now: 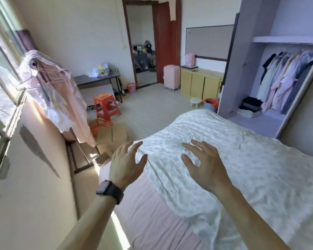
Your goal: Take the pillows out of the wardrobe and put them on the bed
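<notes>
The fingers (126,147) of the left hand (124,165) are spread wide and hold nothing. 1 of them wears a thin ring (133,148), and a dark watch (109,192) sits on that wrist. The fingers (199,147) of the right hand (204,165) are spread wide too, a little bent, and they also hold nothing. Both hands are palm down over the near corner of the bed (242,168). I cannot tell if the fingertips touch its white cover (215,134) or just float above it. No pillows lie on the part of the bed under or beside the fingers. The wardrobe (257,51) stands open far ahead of the fingers and off to their right, on the other side of the bed, so the right hand is the nearer 1. Inside it I can see hanging clothes (282,78), folded clothes (250,107) below them and a shelf (285,39) above. I see no pillows there, so I cannot say which way they lie. I think the job has not really begun. The person will likely have to go round the bed to the wardrobe and look in the parts that are hidden from here.
</notes>
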Demonstrator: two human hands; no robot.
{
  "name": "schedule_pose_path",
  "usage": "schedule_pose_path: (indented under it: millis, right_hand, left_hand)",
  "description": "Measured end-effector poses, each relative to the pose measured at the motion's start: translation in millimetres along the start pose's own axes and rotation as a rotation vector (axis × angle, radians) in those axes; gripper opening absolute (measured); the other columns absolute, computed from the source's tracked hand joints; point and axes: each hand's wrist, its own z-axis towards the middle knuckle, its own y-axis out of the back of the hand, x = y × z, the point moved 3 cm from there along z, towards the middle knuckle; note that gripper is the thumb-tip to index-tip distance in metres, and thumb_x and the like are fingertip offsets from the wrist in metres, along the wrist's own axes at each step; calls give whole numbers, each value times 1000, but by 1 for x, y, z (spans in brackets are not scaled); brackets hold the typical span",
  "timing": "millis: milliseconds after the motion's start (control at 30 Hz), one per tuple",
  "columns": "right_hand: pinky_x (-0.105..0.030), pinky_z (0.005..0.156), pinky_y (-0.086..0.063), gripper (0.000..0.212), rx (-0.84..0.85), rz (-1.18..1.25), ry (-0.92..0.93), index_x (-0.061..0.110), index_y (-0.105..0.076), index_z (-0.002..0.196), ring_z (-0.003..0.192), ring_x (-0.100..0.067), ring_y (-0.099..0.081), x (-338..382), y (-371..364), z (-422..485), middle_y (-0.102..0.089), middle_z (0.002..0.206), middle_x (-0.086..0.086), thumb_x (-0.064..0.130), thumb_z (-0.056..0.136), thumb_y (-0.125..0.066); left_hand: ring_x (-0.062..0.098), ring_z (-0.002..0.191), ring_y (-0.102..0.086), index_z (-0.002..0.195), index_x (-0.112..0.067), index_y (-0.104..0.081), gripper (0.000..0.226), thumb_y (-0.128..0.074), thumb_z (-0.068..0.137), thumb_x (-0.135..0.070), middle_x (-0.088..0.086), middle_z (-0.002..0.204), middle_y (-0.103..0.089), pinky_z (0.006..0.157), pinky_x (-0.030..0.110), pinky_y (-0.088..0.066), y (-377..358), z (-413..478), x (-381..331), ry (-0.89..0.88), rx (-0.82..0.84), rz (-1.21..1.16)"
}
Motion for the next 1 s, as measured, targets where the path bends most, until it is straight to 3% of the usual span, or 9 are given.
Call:
schedule_pose_path:
  millis: [133,233,400,667,1000]
  right_hand:
    - [-31,118,-26,39,125,33,128,34,-65,132,142,-25,-37,32,-51,41,-56,145,4,45,96,-61]
    - [-29,115,-27,52,172,48,216,31,-68,128,135,-26,-46,58,-88,65,-62,138,2,59,90,-46]
    - [-34,112,-36,54,286,80,312,35,-65,129,133,-23,-48,104,-145,102,-61,136,6,61,88,-42]
    - [-35,116,-30,61,308,81,408,36,-63,134,137,-26,-43,187,-246,191,-58,142,3,63,86,-37]
    - [-37,118,-28,44,275,111,429,34,-61,137,140,-28,-39,277,-393,327,-56,145,1,47,96,-54]
  left_hand:
    - [24,132,-47,138,-33,-55,47,-58,93,-45,-4,139,-54,110,42,-38,30,4,53,134,-83,76]
    - [24,137,-43,141,-35,-52,49,-56,94,-47,-4,146,-51,112,42,-35,51,4,90,264,-108,124]
    - [28,133,-47,135,-32,-58,43,-55,93,-43,-2,145,-53,110,44,-37,82,16,135,376,-166,155]
    - [24,145,-33,146,-34,-48,50,-50,97,-47,0,152,-45,117,42,-26,106,89,232,407,-197,235]
    - [24,143,-37,144,-40,-46,51,-50,93,-48,-3,152,-46,118,47,-28,132,230,394,396,-182,227]
